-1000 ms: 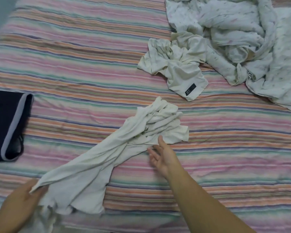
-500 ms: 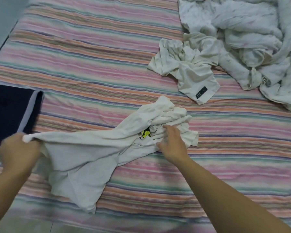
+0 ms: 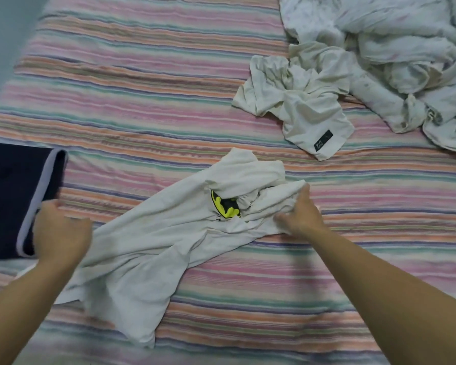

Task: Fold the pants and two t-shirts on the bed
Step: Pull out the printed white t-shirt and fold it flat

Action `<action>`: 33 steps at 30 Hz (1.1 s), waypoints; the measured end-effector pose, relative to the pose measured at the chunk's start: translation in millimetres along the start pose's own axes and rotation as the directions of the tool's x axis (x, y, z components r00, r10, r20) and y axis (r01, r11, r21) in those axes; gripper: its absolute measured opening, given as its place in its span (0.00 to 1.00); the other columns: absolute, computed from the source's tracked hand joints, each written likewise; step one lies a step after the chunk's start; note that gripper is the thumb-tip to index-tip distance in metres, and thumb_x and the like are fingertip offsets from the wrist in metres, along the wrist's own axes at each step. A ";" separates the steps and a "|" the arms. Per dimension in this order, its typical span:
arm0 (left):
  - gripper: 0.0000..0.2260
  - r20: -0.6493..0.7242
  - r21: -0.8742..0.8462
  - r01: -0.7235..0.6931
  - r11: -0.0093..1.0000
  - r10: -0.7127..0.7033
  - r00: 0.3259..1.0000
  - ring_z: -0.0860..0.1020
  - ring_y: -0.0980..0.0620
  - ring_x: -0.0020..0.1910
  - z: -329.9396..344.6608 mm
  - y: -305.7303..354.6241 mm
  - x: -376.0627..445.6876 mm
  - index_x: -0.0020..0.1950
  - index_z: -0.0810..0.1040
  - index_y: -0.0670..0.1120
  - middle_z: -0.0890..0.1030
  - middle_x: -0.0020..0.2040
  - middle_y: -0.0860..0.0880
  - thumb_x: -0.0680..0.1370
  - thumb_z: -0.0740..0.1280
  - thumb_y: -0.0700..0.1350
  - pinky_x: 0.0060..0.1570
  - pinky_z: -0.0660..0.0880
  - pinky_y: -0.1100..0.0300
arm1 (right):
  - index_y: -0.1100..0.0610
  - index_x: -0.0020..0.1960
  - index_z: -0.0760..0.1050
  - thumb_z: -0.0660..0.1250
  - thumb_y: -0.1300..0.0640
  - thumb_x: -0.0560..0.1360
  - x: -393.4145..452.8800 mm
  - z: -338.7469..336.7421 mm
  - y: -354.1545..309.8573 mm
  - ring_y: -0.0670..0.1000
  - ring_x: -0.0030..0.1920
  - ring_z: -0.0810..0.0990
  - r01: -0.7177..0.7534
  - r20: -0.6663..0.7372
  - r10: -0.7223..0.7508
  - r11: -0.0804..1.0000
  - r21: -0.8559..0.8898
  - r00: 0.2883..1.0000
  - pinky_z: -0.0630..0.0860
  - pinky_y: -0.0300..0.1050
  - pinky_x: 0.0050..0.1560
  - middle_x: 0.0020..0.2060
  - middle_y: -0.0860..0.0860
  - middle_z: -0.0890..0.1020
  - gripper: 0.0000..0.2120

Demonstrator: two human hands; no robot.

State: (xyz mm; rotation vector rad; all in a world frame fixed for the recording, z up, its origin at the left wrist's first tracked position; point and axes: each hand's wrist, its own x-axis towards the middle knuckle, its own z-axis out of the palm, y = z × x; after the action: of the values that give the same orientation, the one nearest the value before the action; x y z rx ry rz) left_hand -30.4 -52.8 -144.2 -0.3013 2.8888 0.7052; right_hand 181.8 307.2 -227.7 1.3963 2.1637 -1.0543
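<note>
A white t-shirt (image 3: 169,233) with a yellow and black print lies crumpled across the middle of the striped bed (image 3: 142,101). My right hand (image 3: 299,212) grips its bunched upper part, near the print. My left hand (image 3: 61,233) holds the shirt's left end, fingers curled; it is blurred. A second white t-shirt (image 3: 303,111) with a small black label lies crumpled farther back on the right. Dark navy pants (image 3: 13,196) with a pale side stripe lie folded at the left edge.
A rumpled white blanket (image 3: 395,43) fills the far right corner of the bed, touching the second t-shirt. The bed's left edge and the floor show at the top left. Bare striped sheet lies between the garments.
My left hand lifted the shirt's left end up and away from the bed's near edge, towards the pants. My right hand went from open beside the shirt to gripping its bunched top, exposing the print.
</note>
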 end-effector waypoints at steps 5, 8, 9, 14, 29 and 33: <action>0.29 0.253 0.043 -0.325 0.945 0.305 0.918 0.72 0.40 0.67 68.6 84.2 -47.1 0.75 0.64 0.44 0.72 0.71 0.42 0.75 0.67 0.39 0.64 0.70 0.46 | 0.55 0.72 0.63 0.64 0.55 0.76 -7.9 7.3 4.0 0.62 0.56 0.78 0.085 -0.026 -0.088 0.990 -0.109 0.996 0.75 0.51 0.50 0.58 0.59 0.80 0.25; 0.34 0.478 0.049 -0.581 0.813 0.491 0.728 0.63 0.42 0.75 107.3 116.7 -90.4 0.79 0.56 0.49 0.63 0.78 0.43 0.76 0.67 0.45 0.71 0.64 0.47 | 0.54 0.66 0.68 0.61 0.56 0.76 -35.8 8.7 32.0 0.60 0.50 0.79 0.137 -0.010 -0.143 0.967 -0.213 0.990 0.75 0.50 0.45 0.53 0.56 0.81 0.18; 0.35 0.520 0.064 -0.634 0.771 0.517 0.681 0.58 0.42 0.77 118.7 125.0 -99.0 0.80 0.54 0.51 0.59 0.79 0.42 0.77 0.68 0.49 0.73 0.62 0.47 | 0.53 0.65 0.68 0.60 0.56 0.77 -45.5 5.7 45.8 0.59 0.49 0.79 0.135 -0.006 -0.141 0.959 -0.249 0.990 0.74 0.49 0.43 0.53 0.55 0.82 0.17; 0.44 0.563 0.122 -0.545 0.830 0.394 0.727 0.56 0.40 0.78 163.4 159.8 -85.2 0.80 0.47 0.54 0.54 0.80 0.42 0.73 0.69 0.62 0.70 0.63 0.43 | 0.50 0.61 0.70 0.59 0.53 0.79 -79.6 -33.4 122.5 0.55 0.44 0.79 0.104 -0.009 -0.118 0.907 -0.407 0.993 0.72 0.47 0.38 0.45 0.50 0.81 0.11; 0.08 0.456 0.305 -0.033 0.952 -0.116 0.882 0.80 0.38 0.41 100.6 64.5 -52.0 0.40 0.78 0.39 0.83 0.42 0.36 0.70 0.67 0.44 0.39 0.73 0.52 | 0.50 0.53 0.77 0.64 0.54 0.72 -31.4 -125.7 145.8 0.57 0.51 0.80 -0.167 -0.145 0.103 0.819 -0.548 0.984 0.77 0.49 0.48 0.50 0.52 0.81 0.11; 0.24 0.333 0.421 -0.353 0.836 0.220 0.917 0.76 0.35 0.56 114.1 95.7 -63.9 0.61 0.74 0.40 0.78 0.58 0.37 0.67 0.73 0.43 0.54 0.72 0.45 | 0.54 0.66 0.72 0.63 0.55 0.75 -19.0 -97.8 97.0 0.58 0.62 0.74 0.022 -0.173 -0.158 0.796 -0.605 0.972 0.69 0.51 0.60 0.63 0.53 0.79 0.19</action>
State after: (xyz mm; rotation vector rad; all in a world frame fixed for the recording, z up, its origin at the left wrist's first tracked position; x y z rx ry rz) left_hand 20.9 94.0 -190.0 0.2839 2.7378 0.0378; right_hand 285.7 391.1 -189.4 1.1376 2.4313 -0.1783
